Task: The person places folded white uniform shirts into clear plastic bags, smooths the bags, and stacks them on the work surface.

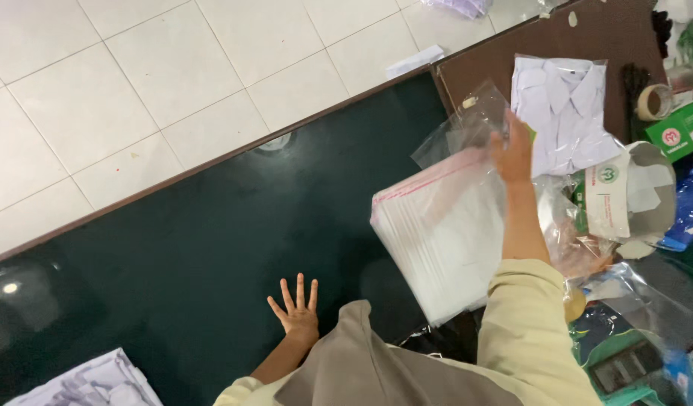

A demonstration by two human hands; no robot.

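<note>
My left hand [297, 310] lies flat on the dark green tabletop [211, 248] with its fingers spread, holding nothing. My right hand [514, 153] reaches forward and grips a clear plastic bag [463, 124] lifted above the table. Just below it lies a stack of clear bags with a red sealing strip [444, 229]. A folded white shirt in a plastic bag [561, 105] rests on the brown surface beyond my right hand.
A roll of tape [653, 101], a green box [681, 129], a blue packet [688, 207] and crumpled plastic wrappers [579, 240] crowd the right side. Folded white cloth [90, 383] lies at the lower left. White floor tiles [136, 83] lie past the table's edge.
</note>
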